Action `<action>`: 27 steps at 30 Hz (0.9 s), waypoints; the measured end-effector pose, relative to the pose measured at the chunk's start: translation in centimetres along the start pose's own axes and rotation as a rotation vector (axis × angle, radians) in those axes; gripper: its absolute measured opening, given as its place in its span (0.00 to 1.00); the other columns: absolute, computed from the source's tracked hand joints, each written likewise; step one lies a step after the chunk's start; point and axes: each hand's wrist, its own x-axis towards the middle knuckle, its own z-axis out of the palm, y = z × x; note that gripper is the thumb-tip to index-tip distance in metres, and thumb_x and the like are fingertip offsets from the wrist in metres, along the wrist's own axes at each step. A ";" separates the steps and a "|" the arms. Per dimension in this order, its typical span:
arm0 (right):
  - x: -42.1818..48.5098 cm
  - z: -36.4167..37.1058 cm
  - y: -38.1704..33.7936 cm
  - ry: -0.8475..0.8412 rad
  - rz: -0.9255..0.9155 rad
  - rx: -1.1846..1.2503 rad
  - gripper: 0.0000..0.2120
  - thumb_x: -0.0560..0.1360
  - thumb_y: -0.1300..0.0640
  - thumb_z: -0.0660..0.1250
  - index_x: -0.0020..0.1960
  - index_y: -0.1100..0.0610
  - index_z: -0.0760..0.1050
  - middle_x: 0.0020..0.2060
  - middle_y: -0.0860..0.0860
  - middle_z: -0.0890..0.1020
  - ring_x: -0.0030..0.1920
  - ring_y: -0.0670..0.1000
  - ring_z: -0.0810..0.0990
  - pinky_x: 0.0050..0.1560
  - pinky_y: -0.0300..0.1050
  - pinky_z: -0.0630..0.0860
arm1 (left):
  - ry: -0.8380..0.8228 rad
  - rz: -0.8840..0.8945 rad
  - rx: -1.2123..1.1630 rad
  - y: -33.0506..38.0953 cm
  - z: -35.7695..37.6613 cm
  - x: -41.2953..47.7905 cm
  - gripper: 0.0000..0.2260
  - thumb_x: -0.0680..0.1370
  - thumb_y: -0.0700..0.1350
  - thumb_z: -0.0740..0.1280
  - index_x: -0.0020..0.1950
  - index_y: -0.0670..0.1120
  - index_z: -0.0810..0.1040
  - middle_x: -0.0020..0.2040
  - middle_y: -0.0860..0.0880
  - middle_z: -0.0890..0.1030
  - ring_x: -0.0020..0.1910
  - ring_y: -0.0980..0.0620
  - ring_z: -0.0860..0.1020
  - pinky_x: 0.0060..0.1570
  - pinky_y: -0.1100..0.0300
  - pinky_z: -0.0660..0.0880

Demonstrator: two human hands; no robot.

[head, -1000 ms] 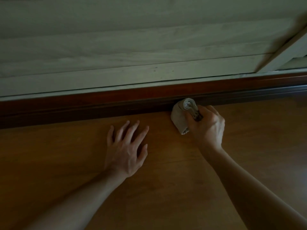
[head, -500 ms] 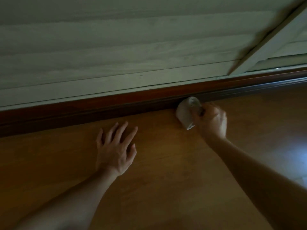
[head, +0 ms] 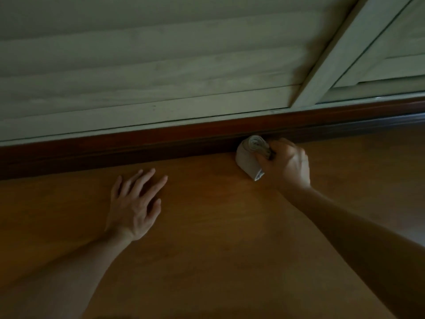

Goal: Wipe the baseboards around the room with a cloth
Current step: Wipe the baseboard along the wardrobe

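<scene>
A: Two hands, dim wooden floor (head: 207,238)?
B: Left hand (head: 134,208) flat, fingers spread; right hand (head: 287,165) grips folded cloth (head: 247,160) against the dark baseboard (head: 138,147) under pale slats (head: 161,65). Shadow blurs its detail.

The floor (head: 218,226) is showing smooth warm-brown wood with a faint sheen; the baseboard (head: 161,139) at twelve o'clock is looking like dark reddish wood, slightly glossy; the cloth (head: 247,161) at one o'clock is appearing soft, pale and matt; the slatted panels (head: 161,65) are showing pale matt wood grain.
</scene>
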 end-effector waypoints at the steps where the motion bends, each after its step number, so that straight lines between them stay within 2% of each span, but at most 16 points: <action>1: 0.2 0.0 0.6 0.006 -0.023 0.017 0.12 0.74 0.49 0.72 0.41 0.58 0.80 0.37 0.51 0.78 0.33 0.52 0.75 0.30 0.42 0.71 | -0.002 -0.009 0.007 0.2 0.0 0.0 0.25 0.82 0.61 0.49 0.77 0.59 0.67 0.78 0.49 0.66 0.77 0.43 0.62 0.74 0.35 0.55; 3: 0.5 -0.6 2.7 0.032 -0.037 0.029 0.11 0.74 0.50 0.73 0.40 0.58 0.79 0.36 0.51 0.78 0.31 0.51 0.75 0.29 0.40 0.68 | -0.020 -0.065 0.004 1.3 -0.4 -0.1 0.26 0.82 0.63 0.46 0.78 0.58 0.66 0.79 0.49 0.65 0.77 0.42 0.61 0.74 0.36 0.56; 5: 0.3 -1.6 4.9 0.068 0.014 0.050 0.12 0.74 0.53 0.72 0.37 0.59 0.77 0.34 0.50 0.76 0.30 0.51 0.73 0.28 0.36 0.62 | -0.063 -0.174 -0.016 3.1 -0.9 -0.2 0.29 0.81 0.66 0.44 0.79 0.59 0.63 0.80 0.50 0.61 0.76 0.41 0.60 0.72 0.37 0.60; 8: 0.4 -2.0 5.1 0.024 -0.015 0.093 0.12 0.75 0.50 0.70 0.39 0.58 0.78 0.36 0.51 0.77 0.31 0.51 0.74 0.28 0.38 0.65 | -0.137 -0.300 -0.011 6.9 -1.7 -0.6 0.35 0.76 0.72 0.39 0.81 0.63 0.52 0.82 0.51 0.52 0.77 0.41 0.59 0.68 0.40 0.67; 11: 1.4 -1.7 3.7 -0.085 -0.114 0.127 0.11 0.74 0.50 0.71 0.43 0.59 0.81 0.39 0.52 0.79 0.32 0.51 0.75 0.32 0.41 0.67 | -0.244 -0.289 -0.022 10.7 -2.9 -0.2 0.37 0.74 0.76 0.40 0.81 0.64 0.42 0.82 0.54 0.40 0.80 0.42 0.51 0.73 0.40 0.61; 13: 1.8 -1.9 4.6 -0.094 -0.110 0.128 0.12 0.75 0.49 0.70 0.43 0.58 0.81 0.40 0.53 0.80 0.33 0.53 0.77 0.32 0.42 0.70 | -0.301 -0.238 -0.035 13.3 -3.5 0.1 0.36 0.76 0.75 0.46 0.80 0.64 0.40 0.81 0.56 0.35 0.81 0.45 0.45 0.75 0.40 0.55; 15: 1.5 -2.4 6.2 -0.067 -0.076 0.128 0.12 0.75 0.49 0.69 0.43 0.59 0.80 0.40 0.53 0.80 0.34 0.54 0.79 0.31 0.43 0.73 | -0.318 -0.163 -0.029 16.0 -3.5 0.3 0.38 0.75 0.75 0.48 0.80 0.64 0.37 0.80 0.56 0.31 0.81 0.47 0.38 0.77 0.39 0.51; 18: 1.3 -2.0 5.6 -0.074 -0.068 0.149 0.12 0.76 0.48 0.68 0.45 0.58 0.80 0.40 0.52 0.81 0.34 0.54 0.80 0.32 0.41 0.71 | -0.321 -0.161 -0.049 19.3 -2.6 0.9 0.41 0.74 0.77 0.51 0.80 0.63 0.37 0.80 0.55 0.31 0.80 0.47 0.35 0.77 0.37 0.49; 21: 1.6 -1.6 3.6 -0.150 -0.098 0.145 0.13 0.76 0.46 0.68 0.46 0.56 0.81 0.42 0.52 0.81 0.37 0.56 0.80 0.35 0.44 0.73 | -0.304 -0.201 -0.056 21.1 -2.4 1.6 0.42 0.74 0.76 0.53 0.80 0.63 0.37 0.81 0.54 0.32 0.80 0.46 0.36 0.76 0.35 0.49; 23: 1.7 -2.0 4.3 -0.139 -0.088 0.136 0.12 0.76 0.47 0.68 0.46 0.56 0.81 0.42 0.53 0.81 0.38 0.57 0.81 0.36 0.46 0.74 | -0.307 -0.178 -0.041 21.1 -2.7 1.7 0.41 0.74 0.76 0.52 0.80 0.64 0.36 0.81 0.54 0.32 0.80 0.45 0.36 0.76 0.35 0.50; 27: 1.5 -2.4 6.1 -0.085 -0.098 0.119 0.14 0.76 0.44 0.67 0.46 0.56 0.80 0.42 0.52 0.80 0.36 0.56 0.80 0.34 0.45 0.75 | -0.262 -0.151 0.029 21.0 -3.3 2.4 0.36 0.77 0.74 0.47 0.80 0.64 0.38 0.82 0.53 0.39 0.80 0.43 0.44 0.76 0.40 0.54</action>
